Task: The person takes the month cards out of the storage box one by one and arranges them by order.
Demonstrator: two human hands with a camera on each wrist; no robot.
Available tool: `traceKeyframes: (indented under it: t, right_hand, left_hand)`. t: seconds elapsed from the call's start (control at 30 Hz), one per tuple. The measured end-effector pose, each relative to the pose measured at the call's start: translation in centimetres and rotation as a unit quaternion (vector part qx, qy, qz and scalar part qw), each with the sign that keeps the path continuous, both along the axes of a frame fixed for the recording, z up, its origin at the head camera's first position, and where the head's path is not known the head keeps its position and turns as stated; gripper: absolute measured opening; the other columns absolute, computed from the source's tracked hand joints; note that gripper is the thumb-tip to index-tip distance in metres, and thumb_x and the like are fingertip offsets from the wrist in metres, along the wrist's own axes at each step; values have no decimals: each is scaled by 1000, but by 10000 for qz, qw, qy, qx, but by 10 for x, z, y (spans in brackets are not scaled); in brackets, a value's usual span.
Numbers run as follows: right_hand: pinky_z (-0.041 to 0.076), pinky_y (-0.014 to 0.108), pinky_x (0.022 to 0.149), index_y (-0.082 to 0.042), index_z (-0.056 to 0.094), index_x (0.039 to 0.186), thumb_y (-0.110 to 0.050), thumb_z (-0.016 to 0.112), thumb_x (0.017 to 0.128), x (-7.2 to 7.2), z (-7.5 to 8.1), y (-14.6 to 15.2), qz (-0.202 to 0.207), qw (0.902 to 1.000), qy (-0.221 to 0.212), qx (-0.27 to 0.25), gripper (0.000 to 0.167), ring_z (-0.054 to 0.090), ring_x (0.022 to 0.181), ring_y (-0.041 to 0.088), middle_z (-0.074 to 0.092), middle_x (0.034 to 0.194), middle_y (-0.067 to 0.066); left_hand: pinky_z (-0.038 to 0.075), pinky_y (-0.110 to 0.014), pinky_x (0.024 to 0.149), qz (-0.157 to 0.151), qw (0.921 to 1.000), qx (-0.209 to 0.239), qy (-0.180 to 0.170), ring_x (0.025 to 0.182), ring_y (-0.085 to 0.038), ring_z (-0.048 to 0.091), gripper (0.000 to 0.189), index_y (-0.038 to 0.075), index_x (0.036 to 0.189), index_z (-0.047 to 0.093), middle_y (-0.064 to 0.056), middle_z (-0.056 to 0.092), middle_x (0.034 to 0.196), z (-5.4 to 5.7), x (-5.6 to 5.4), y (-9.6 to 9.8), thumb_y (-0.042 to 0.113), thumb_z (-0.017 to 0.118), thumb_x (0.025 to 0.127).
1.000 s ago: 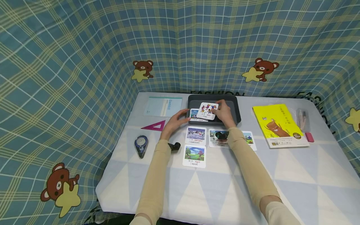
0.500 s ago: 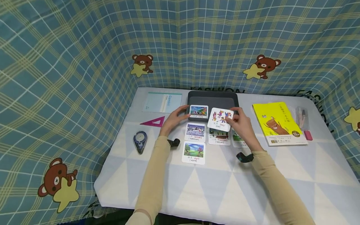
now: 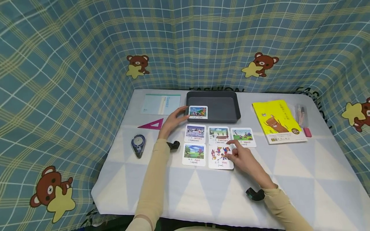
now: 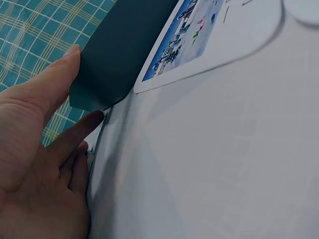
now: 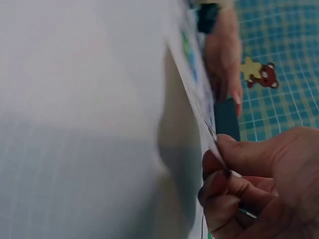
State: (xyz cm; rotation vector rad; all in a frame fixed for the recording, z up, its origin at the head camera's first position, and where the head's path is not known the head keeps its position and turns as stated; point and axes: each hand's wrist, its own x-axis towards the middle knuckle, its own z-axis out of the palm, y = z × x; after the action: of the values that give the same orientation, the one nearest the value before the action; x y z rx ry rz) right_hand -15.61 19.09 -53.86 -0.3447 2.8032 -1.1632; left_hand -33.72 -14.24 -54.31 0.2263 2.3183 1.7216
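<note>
My right hand (image 3: 242, 158) pinches the May card (image 3: 216, 163) at its right edge, just below the February card (image 3: 218, 131). In the right wrist view, thumb and fingers close on the edge of this card, which is tilted off the cloth. My left hand (image 3: 172, 121) holds the left front corner of the dark grey tray (image 3: 222, 120), with the thumb and a finger against its wall (image 4: 117, 55) in the left wrist view. The June card (image 3: 198, 112) lies at the tray's left front. Also on the cloth are the January (image 3: 195, 133), March (image 3: 242, 136) and April (image 3: 194, 154) cards.
A pale blue Gambit booklet (image 3: 153, 104), a magenta set square (image 3: 154, 124) and a correction tape (image 3: 138, 144) lie on the left. On the right are a yellow book (image 3: 278, 122), a clear pouch (image 3: 301, 115) and a pink eraser (image 3: 307, 132). Checked cloth hangs behind.
My right hand has brought the May card from over the tray towards me, to below February. The June card in the tray came fully into sight. My left hand stays at the tray corner.
</note>
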Motion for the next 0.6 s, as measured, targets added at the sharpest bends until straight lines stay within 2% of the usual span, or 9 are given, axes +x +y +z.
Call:
traceKeyframes:
  t: [0.13,0.37,0.47,0.6]
  right_hand:
    - [33,22,46,-4,45,136,-12,76,93,2,-4,-6,90,9986,76,521,54,42,51,9,48,64,-3]
    - [36,25,47,-4,45,138,-17,76,94,-1,-4,-10,60,9937,-59,1120,55,45,52,11,50,64,-1]
    - [37,26,47,-5,46,140,-18,77,93,-4,0,-9,39,9943,-71,1060,57,46,52,11,52,64,-2]
    - [36,27,48,-7,47,142,-17,76,93,-17,14,-10,-22,9981,-100,613,58,47,53,14,53,66,-2]
  left_hand:
    - [18,-52,124,-1,9999,-62,106,152,-22,25,60,36,150,49,3,43,157,-8,-3,-3,35,73,96]
    - [20,-50,123,60,10000,-50,59,151,-21,26,59,38,149,50,3,44,156,-11,-4,-5,35,74,95]
    - [19,-51,123,47,9999,-76,57,151,-21,25,59,39,149,50,2,44,157,-11,-5,-4,37,74,95]
    - [19,-52,123,-7,9999,-100,82,152,-22,25,60,38,149,50,2,43,157,-12,-6,-2,38,75,94]
